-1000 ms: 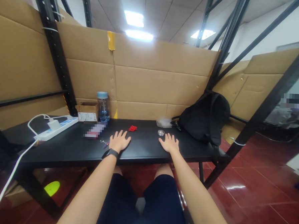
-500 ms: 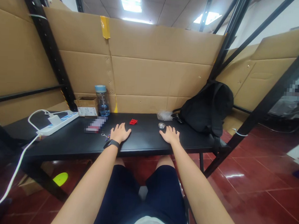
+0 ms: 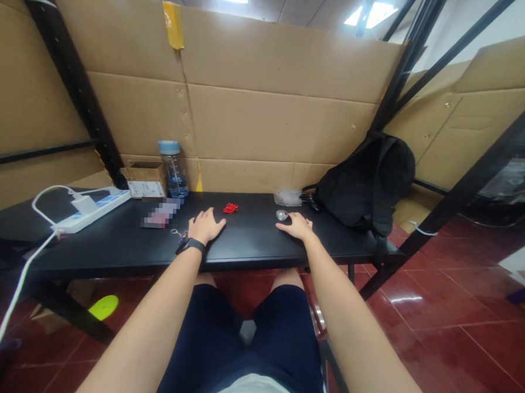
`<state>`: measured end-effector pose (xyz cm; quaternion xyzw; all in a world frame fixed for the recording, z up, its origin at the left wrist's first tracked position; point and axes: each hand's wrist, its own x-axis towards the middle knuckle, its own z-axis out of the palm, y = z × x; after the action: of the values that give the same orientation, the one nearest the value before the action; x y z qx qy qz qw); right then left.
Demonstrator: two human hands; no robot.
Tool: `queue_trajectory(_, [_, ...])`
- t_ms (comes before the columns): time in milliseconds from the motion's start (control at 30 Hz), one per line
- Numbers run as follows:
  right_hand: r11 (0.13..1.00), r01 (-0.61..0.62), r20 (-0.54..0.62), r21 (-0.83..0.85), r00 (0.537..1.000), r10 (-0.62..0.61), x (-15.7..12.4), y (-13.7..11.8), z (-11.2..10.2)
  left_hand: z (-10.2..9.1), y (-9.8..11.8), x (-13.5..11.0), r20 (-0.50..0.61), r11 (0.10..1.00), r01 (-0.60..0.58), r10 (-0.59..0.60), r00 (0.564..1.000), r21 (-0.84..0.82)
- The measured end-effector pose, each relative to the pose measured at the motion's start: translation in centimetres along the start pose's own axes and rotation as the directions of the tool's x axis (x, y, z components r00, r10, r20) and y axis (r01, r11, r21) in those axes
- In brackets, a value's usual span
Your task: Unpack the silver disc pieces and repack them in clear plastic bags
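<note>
My left hand [image 3: 206, 226] lies flat on the black table [image 3: 246, 248], fingers apart, a dark watch on its wrist. A small red object [image 3: 231, 208] sits just beyond it. Over to the right, my right hand [image 3: 297, 226] reaches toward a small round silver object [image 3: 281, 214]; its fingertips touch or nearly touch it, and the fingers are loosely curved and apart. A crumpled clear plastic bag [image 3: 287, 196] lies behind the silver object.
A black backpack [image 3: 369, 181] stands at the table's right end. On the left are a blue-capped water bottle [image 3: 172, 168], a small cardboard box [image 3: 144, 178], a white power strip [image 3: 92, 205] with cable, and keys [image 3: 178, 234]. Cardboard panels wall the back.
My right hand has shifted left and forward to the silver object, its fingers curling a little. The view has tilted downward. The left hand stays flat on the table.
</note>
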<state>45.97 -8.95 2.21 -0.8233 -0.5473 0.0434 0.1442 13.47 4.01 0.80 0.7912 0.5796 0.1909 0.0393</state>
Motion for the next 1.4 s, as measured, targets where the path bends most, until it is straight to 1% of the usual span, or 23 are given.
queue_trajectory(133, [0.997,0.022,0.045,0.072,0.999,-0.026,0.9,1.1,-0.6,0.0,0.0,0.0,0.001,1.000,0.000,0.000,1.000,0.000])
queue_trajectory(267, [0.989,0.055,0.044,0.135,0.997,-0.062,1.6,2.0,-0.9,0.1,-0.2,0.3,0.001,1.000,0.001,-0.001,1.000,-0.003])
queue_trajectory(433, [0.971,0.092,0.062,0.219,0.992,-0.108,2.0,2.8,-1.2,0.3,-0.3,1.5,0.000,0.999,-0.025,0.025,1.000,-0.025])
queue_trajectory(533, [0.958,0.106,0.057,0.266,0.990,-0.125,2.0,2.7,-1.3,0.4,-0.4,2.5,-0.002,0.998,-0.040,0.040,0.999,-0.039])
queue_trajectory(633, [0.963,0.109,0.037,0.247,0.992,-0.122,2.0,2.2,-1.1,0.4,-0.5,3.9,0.002,0.993,-0.038,0.038,0.999,-0.111])
queue_trajectory(733, [0.963,0.132,-0.033,0.235,0.991,-0.127,2.5,1.5,-0.6,0.4,-0.6,5.5,-0.009,0.973,-0.032,0.031,0.999,-0.227])
queue_trajectory(800, [0.941,0.179,-0.070,0.286,0.984,-0.166,3.2,1.1,-0.2,0.5,-0.8,6.7,-0.028,0.963,-0.033,0.026,0.999,-0.269])
queue_trajectory(867, [0.909,0.230,-0.076,0.349,0.973,-0.217,4.3,0.8,0.2,0.8,-0.9,7.9,-0.044,0.955,-0.042,0.030,0.999,-0.292])
queue_trajectory(933, [0.884,0.270,-0.063,0.381,0.962,-0.266,5.8,0.3,0.4,1.1,-0.9,9.1,-0.057,0.947,-0.060,0.044,0.997,-0.315])
queue_trajectory(1000, [0.877,0.300,-0.026,0.376,0.949,-0.314,7.4,-0.3,0.4,1.4,-0.8,10.3,-0.073,0.940,-0.071,0.049,0.996,-0.335])
queue_trajectory(1133, [0.874,0.343,0.048,0.345,0.923,-0.381,10.7,-2.0,0.1,1.9,-0.3,12.3,-0.118,0.923,-0.052,0.007,0.993,-0.382])
queue_trajectory(1200, [0.865,0.373,0.091,0.336,0.901,-0.424,11.9,-2.8,-0.2,2.2,-0.1,12.9,-0.137,0.912,-0.054,-0.002,0.991,-0.406])
queue_trajectory(1300, [0.841,0.449,0.135,0.302,0.853,-0.504,12.5,-3.6,-0.5,2.2,0.0,13.2,-0.135,0.890,-0.092,0.034,0.990,-0.447])
queue_trajectory(1367, [0.828,0.490,0.096,0.272,0.842,-0.530,12.2,-3.7,-0.5,1.8,0.2,13.0,-0.121,0.875,-0.146,0.101,0.987,-0.461])
queue_trajectory(1400, [0.825,0.503,0.072,0.256,0.842,-0.535,11.9,-3.7,-0.4,1.4,0.4,12.8,-0.121,0.879,-0.187,0.149,0.981,-0.438])
